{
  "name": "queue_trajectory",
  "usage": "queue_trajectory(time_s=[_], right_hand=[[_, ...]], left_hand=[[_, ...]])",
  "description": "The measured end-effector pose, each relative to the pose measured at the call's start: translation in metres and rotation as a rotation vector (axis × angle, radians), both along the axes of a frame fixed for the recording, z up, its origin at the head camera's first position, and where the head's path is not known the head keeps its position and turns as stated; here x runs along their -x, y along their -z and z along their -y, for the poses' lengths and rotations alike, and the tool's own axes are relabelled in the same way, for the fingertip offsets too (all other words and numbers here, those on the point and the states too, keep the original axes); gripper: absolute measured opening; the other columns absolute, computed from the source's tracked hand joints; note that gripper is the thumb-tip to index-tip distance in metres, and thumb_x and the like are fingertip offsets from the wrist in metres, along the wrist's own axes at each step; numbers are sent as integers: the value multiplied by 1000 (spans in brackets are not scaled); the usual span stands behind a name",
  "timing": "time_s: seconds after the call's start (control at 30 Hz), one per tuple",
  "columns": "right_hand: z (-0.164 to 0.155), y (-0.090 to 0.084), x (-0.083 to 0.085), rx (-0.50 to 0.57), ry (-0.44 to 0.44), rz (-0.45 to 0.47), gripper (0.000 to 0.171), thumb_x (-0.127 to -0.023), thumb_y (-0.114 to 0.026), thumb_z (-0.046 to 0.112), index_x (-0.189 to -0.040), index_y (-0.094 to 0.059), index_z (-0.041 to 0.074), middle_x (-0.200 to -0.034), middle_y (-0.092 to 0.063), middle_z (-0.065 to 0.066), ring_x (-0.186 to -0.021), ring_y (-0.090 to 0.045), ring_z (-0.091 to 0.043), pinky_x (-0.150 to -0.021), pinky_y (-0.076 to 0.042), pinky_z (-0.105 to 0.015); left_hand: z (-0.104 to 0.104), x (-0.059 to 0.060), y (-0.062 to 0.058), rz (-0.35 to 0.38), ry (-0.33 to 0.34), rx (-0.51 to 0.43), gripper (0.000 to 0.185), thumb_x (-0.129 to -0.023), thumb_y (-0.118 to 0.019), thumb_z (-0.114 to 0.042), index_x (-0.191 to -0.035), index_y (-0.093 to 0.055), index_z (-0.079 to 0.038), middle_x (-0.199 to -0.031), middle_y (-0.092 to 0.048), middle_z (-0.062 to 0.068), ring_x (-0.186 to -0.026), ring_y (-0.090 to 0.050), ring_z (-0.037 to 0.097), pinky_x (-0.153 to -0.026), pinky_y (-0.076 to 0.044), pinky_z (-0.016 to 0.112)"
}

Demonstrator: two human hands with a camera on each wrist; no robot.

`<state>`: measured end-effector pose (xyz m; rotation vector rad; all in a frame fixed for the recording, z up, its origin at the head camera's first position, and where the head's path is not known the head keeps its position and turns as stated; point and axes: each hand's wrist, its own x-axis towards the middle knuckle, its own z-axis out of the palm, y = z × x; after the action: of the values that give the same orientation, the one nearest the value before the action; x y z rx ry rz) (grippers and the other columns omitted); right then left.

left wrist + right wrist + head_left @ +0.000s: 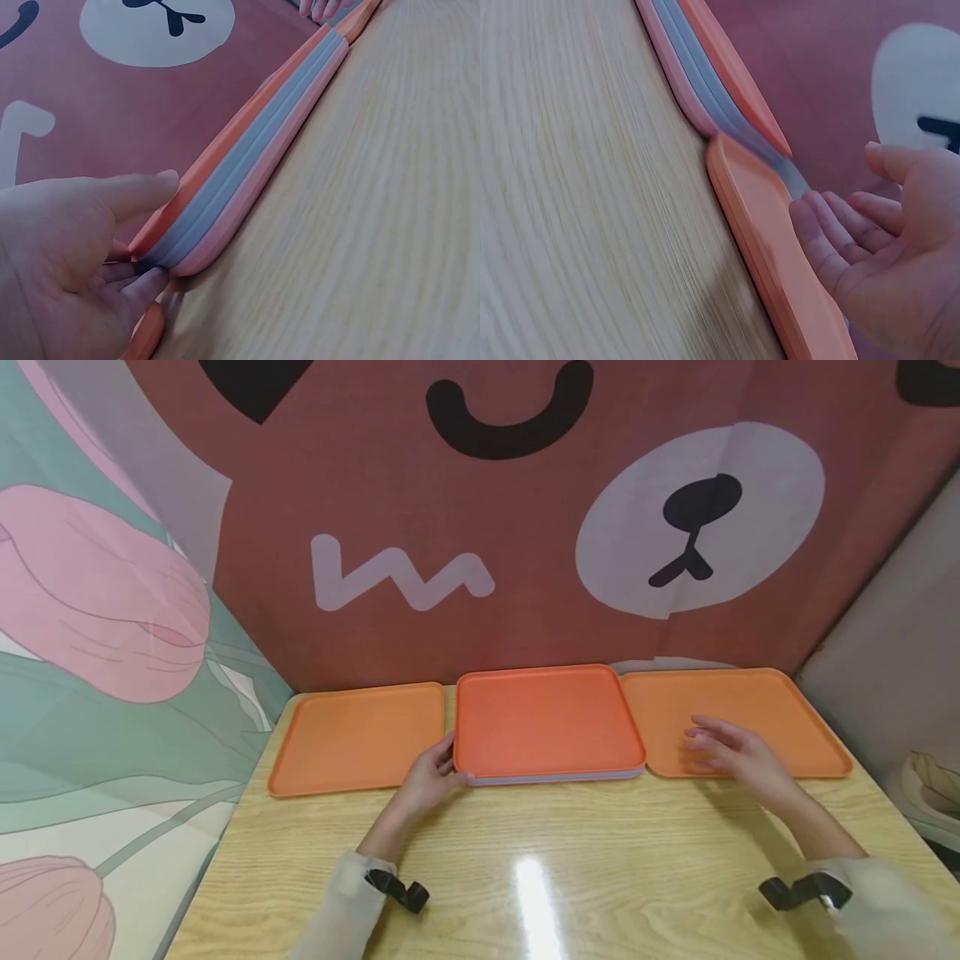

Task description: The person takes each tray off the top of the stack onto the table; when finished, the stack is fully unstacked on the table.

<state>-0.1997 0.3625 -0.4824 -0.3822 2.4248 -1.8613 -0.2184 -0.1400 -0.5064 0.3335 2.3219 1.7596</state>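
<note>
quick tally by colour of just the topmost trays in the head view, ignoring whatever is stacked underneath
Orange: 2, the left tray and the right tray
Red-orange: 1, the middle tray
Total: 3

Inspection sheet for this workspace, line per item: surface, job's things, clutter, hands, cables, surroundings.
Surface: wood-grain table, glare streak on near part.
Job's things: middle tray stack, red-orange on top, blue-grey between, pink at bottom; left orange tray and right orange tray flank it.
Clutter: nothing seen.
Left hand: grips the stack's near left corner.
Right hand: raised over the right orange tray, holding nothing.
Cables: nothing seen.
Surroundings: bear-print hanging behind, flower-print hanging at left.
</note>
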Motion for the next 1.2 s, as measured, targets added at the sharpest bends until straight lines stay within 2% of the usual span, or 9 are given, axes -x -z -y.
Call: queue_trajectory(time_s=[0.13, 0.23, 0.33, 0.4, 0.5, 0.67, 0.9, 1.07, 1.2], right_hand=[[20, 0, 6, 54, -13, 46, 53, -107, -52, 10, -148, -33, -17, -116, -68, 19, -104, -71, -8, -80, -60, -28], [33, 3, 11, 78, -6, 89, 57, -107, -52, 11, -149, -27, -21, -115, -69, 16, -103, -71, -10, -80, -61, -29], [45, 7, 15, 63, 14, 118, 59, -107, -54, 12, -148, -28, -21, -122, -69, -6, -100, -71, -8, -80, -61, -30], [51, 9, 17, 29, 19, 127, 59, -107, -55, 14, -149, -31, -19, -131, -62, -24, -98, -70, -5, -80, -61, -29], [58, 12, 18, -26, 17, 130, 59, -106, -56, 15, -149, -33, -17, -139, -48, -40, -96, -68, -1, -80, -61, -29], [65, 14, 21, -78, 13, 108, 53, -105, -55, 7, -148, -35, -19, -131, -52, -41, -93, -65, 2, -78, -60, -27], [69, 17, 23, -107, 23, 110, 49, -104, -53, 1, -146, -36, -20, -120, -61, -32, -89, -63, 0, -76, -59, -25], [68, 21, 23, -67, 26, 143, 49, -107, -47, 4, -149, -33, -18, -133, -52, -40, -92, -63, 1, -79, -59, -25], [70, 22, 23, -41, 39, 168, 47, -108, -43, 3, -150, -33, -17, -143, -44, -41, -95, -62, 4, -81, -58, -22]], left_hand=[[-1, 4, -3, 18, -20, -10, 78, -95, -71, -3, -158, -25, 5, -153, -42, 28, -139, -47, 38, -104, -49, 39], [-2, 8, -8, -9, -48, 25, 73, -96, -71, -6, -154, -30, 10, -143, -53, 28, -130, -55, 38, -100, -53, 39], [-5, 12, -13, -80, -71, 109, 65, -95, -72, -9, -147, -40, 16, -124, -64, 24, -113, -64, 32, -89, -57, 35], [-7, 15, -16, -110, -89, 170, 61, -94, -72, -9, -142, -45, 18, -114, -67, 23, -104, -64, 29, -84, -57, 35], [-10, 19, -20, -89, -123, 248, 57, -93, -71, -5, -140, -48, 17, -112, -67, 21, -101, -64, 28, -83, -56, 35], [-15, 24, -23, -8, -146, 280, 51, -92, -71, 0, -138, -54, 13, -110, -67, 18, -97, -63, 26, -75, -55, 31], [-15, 26, -25, -30, -165, 305, 41, -87, -68, 7, -128, -64, 9, -100, -67, 14, -90, -63, 22, -70, -52, 27], [-12, 26, -27, -45, -190, 283, 46, -83, -67, 8, -129, -64, 9, -99, -67, 15, -83, -62, 19, -66, -50, 24], [-11, 27, -33, -34, -213, 239, 50, -86, -66, 7, -136, -59, 9, -107, -66, 19, -82, -63, 19, -62, -50, 24]])
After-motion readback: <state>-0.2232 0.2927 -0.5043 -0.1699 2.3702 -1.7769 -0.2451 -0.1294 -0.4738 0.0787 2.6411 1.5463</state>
